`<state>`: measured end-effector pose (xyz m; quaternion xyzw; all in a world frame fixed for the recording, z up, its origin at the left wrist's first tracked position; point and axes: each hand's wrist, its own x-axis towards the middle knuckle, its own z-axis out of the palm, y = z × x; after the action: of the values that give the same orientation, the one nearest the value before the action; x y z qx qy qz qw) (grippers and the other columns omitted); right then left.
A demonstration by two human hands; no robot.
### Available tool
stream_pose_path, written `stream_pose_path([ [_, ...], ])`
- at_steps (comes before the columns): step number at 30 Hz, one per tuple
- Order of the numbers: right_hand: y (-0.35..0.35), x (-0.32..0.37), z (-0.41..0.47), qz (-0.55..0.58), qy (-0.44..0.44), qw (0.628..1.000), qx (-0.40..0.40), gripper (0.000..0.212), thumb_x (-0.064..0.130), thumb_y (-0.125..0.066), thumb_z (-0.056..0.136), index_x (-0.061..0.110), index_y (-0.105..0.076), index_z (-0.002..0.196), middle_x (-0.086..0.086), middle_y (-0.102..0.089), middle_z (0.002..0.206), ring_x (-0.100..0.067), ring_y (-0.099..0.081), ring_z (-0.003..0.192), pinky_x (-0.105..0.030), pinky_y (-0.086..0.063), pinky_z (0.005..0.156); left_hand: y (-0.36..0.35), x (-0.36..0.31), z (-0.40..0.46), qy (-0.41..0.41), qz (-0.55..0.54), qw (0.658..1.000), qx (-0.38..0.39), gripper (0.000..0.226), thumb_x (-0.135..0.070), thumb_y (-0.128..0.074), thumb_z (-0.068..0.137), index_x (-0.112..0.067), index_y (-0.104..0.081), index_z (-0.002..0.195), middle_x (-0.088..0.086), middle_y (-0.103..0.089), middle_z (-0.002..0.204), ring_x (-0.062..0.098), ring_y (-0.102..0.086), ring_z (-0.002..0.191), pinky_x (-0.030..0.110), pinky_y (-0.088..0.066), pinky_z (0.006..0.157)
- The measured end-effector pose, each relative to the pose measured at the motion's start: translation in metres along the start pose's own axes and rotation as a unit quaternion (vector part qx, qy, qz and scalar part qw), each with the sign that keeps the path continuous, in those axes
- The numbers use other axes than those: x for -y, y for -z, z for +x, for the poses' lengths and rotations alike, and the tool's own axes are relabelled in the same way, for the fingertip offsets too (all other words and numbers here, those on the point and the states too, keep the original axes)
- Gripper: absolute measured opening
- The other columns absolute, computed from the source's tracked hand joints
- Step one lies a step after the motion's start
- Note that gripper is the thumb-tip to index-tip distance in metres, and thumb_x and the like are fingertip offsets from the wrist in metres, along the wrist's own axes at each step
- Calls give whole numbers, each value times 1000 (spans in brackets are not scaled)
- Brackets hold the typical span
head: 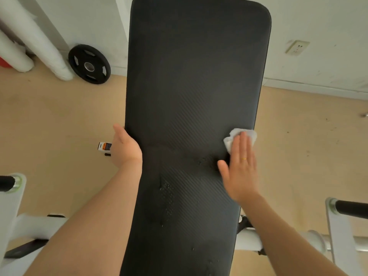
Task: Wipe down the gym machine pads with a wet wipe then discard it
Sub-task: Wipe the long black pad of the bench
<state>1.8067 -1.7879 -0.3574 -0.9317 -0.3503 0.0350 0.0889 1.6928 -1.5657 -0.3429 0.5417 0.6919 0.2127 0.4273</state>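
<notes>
The right hand (240,166) lies flat and open on the long black bench pad (189,86), fingers stretched out. Under the fingertips is the white wet wipe (233,137), bunched up and pressed down near the right edge of the pad. The hand is not gripping the wipe, only pushing on it.

The left hand (125,148) is curled round the left edge of the pad, with the thumb on top, holding it steady. It has nothing else in it.

Wet spots show lower down the pad, nearer the person, so I think the wiping is part done and the top half looks dry (it may not be cleaned yet).

What could go wrong? The wipe sits right by the edge, so one more push to the right could slide it off onto the floor. It is also scrunched small, so it might miss strips of pad. A small box (105,146) lies on the floor by the left hand.
</notes>
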Motion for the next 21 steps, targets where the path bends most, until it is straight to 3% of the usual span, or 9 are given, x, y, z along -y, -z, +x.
stream_pose_path([
  [2,-13,36,-12,-4,21,1000,-2,72,50,-17,94,-2,-13,144,-17,-13,152,-29,-9,141,-42,-10,113,5,8,0,-6,-56,997,50,57,-47,-12,97,-19,-56,120,-1,-57,114,29,-48,118,37,-34,99],
  [4,-26,74,-23,-17,70,997,4,69,50,-14,95,3,-11,145,-13,-12,152,-28,-12,141,-43,-12,116,14,23,-2,-64,-68,989,118,50,-43,-14,99,-23,-45,133,-9,-50,125,22,-42,127,33,-30,106],
  [6,-32,104,-31,-27,112,993,7,65,49,-10,96,6,-11,145,-9,-14,151,-25,-16,140,-45,-17,112,24,43,-5,-152,-11,973,171,47,-35,-15,100,-22,-23,145,-5,-32,148,16,-28,138,27,-20,112],
  [9,-33,102,-28,-25,122,992,19,65,49,-18,95,7,-16,144,-7,-20,151,-22,-17,141,-39,-15,115,33,63,-10,-194,51,958,204,49,-27,-16,100,-20,-4,147,-3,-10,156,14,-15,142,20,-16,107],
  [12,-24,64,-22,-21,52,998,11,69,50,-22,92,5,-19,144,-13,-22,152,-28,-20,140,-39,-15,114,35,66,-5,-185,12,951,246,51,-35,-15,99,-22,-2,147,-4,-8,156,13,-11,143,27,-14,114],
  [15,-13,43,-18,-35,4,999,24,74,56,-4,93,5,-11,146,-12,-14,155,-26,-11,142,-42,-16,114,33,66,5,-133,-71,942,299,62,-50,-16,89,-28,-8,147,-8,-16,154,11,-17,141,34,-15,117],
  [18,-19,70,-13,-28,-6,999,15,75,55,-12,92,3,-5,146,-12,-6,155,-25,0,141,-44,-11,114,35,58,10,13,-172,923,345,52,-48,-14,96,-31,-16,145,-14,-28,146,5,-28,132,22,-22,106],
  [21,-27,127,-10,-23,43,999,18,74,52,-18,90,6,1,145,-8,5,152,-25,6,139,-42,-1,114,46,59,15,36,-176,887,426,59,-52,2,94,-32,-19,145,-13,-32,147,8,-32,133,21,-30,98],
])
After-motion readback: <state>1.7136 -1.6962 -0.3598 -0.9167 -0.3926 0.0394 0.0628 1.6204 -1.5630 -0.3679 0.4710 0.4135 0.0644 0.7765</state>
